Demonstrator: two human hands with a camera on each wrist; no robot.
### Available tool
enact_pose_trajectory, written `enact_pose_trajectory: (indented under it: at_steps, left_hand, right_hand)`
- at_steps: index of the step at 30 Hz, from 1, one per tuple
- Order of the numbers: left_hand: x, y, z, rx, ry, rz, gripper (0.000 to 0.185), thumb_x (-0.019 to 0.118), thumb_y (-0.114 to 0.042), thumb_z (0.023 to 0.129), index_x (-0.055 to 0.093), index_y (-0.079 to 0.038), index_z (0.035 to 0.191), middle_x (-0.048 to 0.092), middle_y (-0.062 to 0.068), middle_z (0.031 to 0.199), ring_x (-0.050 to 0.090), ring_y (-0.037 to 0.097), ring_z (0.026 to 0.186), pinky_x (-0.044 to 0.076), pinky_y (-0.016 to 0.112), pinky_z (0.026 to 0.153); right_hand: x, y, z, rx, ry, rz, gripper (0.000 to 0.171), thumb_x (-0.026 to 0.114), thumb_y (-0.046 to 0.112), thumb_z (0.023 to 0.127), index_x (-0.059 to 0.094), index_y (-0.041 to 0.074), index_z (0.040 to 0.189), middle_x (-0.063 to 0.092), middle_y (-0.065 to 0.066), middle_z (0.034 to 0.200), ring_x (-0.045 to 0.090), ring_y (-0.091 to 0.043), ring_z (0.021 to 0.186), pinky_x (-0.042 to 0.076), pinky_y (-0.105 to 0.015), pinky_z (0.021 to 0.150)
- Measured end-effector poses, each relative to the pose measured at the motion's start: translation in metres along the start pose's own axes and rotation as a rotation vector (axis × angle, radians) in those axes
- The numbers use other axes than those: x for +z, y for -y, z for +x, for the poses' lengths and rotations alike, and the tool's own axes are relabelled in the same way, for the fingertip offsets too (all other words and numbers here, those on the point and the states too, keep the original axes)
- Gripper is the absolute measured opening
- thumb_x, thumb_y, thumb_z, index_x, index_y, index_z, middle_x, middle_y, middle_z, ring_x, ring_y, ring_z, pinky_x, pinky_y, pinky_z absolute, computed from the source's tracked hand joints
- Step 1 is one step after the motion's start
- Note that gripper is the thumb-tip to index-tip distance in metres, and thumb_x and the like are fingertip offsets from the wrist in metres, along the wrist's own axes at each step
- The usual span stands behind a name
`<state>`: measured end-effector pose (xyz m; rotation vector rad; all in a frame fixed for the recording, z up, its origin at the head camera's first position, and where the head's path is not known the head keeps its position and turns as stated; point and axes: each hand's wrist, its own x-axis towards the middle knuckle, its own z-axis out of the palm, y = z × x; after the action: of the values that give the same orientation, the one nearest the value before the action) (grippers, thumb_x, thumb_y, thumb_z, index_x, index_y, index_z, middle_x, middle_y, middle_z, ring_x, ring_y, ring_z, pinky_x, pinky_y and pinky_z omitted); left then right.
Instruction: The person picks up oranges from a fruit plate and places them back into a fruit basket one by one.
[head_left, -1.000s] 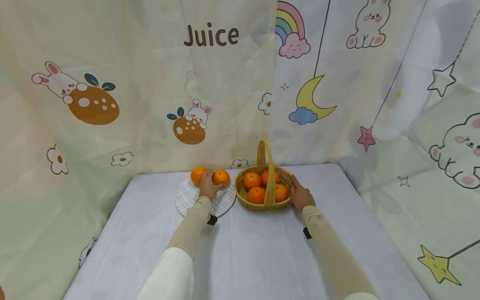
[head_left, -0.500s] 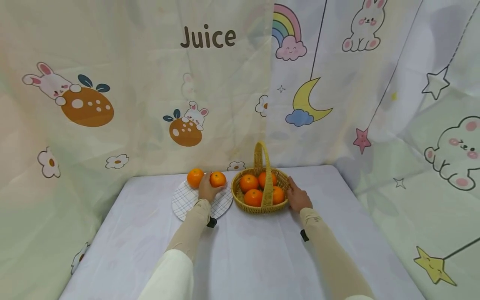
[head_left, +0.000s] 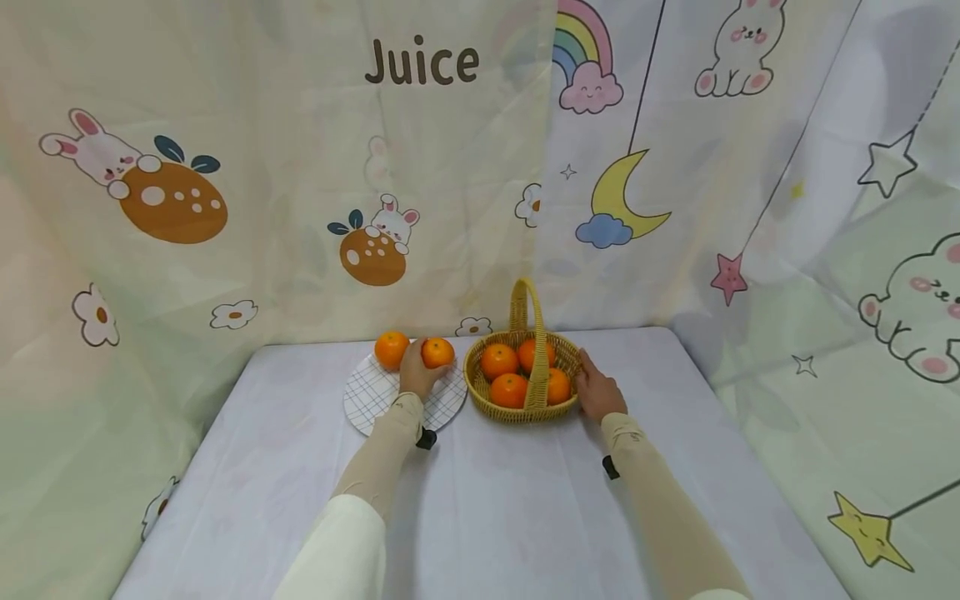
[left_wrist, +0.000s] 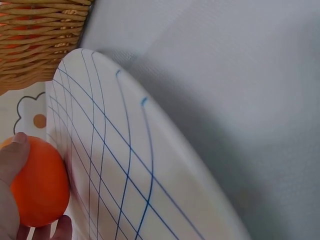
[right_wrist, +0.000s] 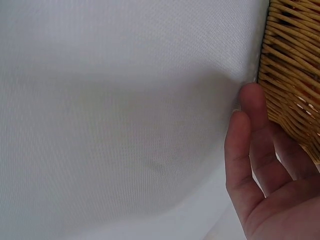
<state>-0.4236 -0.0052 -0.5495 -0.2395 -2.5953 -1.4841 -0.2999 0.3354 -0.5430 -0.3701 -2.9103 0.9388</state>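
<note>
At the plate's right side, my left hand (head_left: 417,375) grips an orange (head_left: 438,353), thumb on one side and fingers curled round the other. The left wrist view shows this orange (left_wrist: 42,182) close over the white plate (left_wrist: 125,170) with blue crossed lines. A second orange (head_left: 392,350) sits at the plate's far left edge. My right hand (head_left: 600,392) rests against the right side of a yellow wicker basket (head_left: 491,407) with a tall handle. Its fingers (right_wrist: 253,102) lie nearly straight along the basket's outer wall (right_wrist: 295,65). Several oranges (head_left: 510,391) lie in the basket.
A white cloth covers the table (head_left: 495,508). Just behind its far edge hangs a printed curtain (head_left: 465,167) with cartoon rabbits and fruit, and more printed cloth hangs at both sides. Plate and basket stand close together near that far edge.
</note>
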Motion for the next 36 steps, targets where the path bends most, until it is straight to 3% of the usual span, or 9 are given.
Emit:
enact_pose_trajectory:
  at_steps: [5,15,25,36]
  left_hand:
    - [0.003,0.001,0.001,0.013,-0.008,0.007,0.076,0.084,-0.016,0.077,0.045,-0.001,0.141,0.048,0.018,0.139,0.045,0.033,0.127,0.032,0.047,0.112]
    - [0.002,-0.002,0.001,-0.031,-0.01,0.017,0.084,0.084,-0.021,0.077,0.039,-0.001,0.145,0.043,0.018,0.143,0.042,0.033,0.13,0.03,0.047,0.113]
    - [0.008,-0.006,-0.003,-0.055,-0.043,0.011,0.078,0.08,-0.015,0.081,0.038,-0.001,0.146,0.041,0.019,0.145,0.038,0.034,0.133,0.026,0.047,0.115]
    - [-0.001,-0.005,-0.006,-0.078,-0.027,-0.035,0.079,0.081,-0.016,0.082,0.037,-0.005,0.147,0.04,0.017,0.147,0.038,0.032,0.134,0.026,0.047,0.115]
  right_hand:
    - [-0.001,0.0,-0.001,0.012,0.009,0.004,0.056,0.024,0.03,0.104,0.01,0.023,0.158,0.065,-0.016,0.087,0.056,-0.02,0.049,0.052,-0.041,0.067]
    - [-0.006,0.008,-0.005,0.023,0.018,0.0,0.056,0.024,0.031,0.104,0.01,0.023,0.158,0.061,-0.012,0.075,0.055,-0.02,0.049,0.052,-0.043,0.074]
    - [-0.007,0.01,-0.006,0.035,0.017,0.015,0.057,0.023,0.031,0.103,0.01,0.023,0.158,0.065,-0.022,0.11,0.056,-0.02,0.051,0.053,-0.044,0.075]
    - [-0.009,0.011,-0.007,0.045,0.035,0.031,0.057,0.024,0.029,0.103,0.008,0.024,0.158,0.058,-0.026,0.127,0.057,-0.02,0.052,0.053,-0.039,0.068]
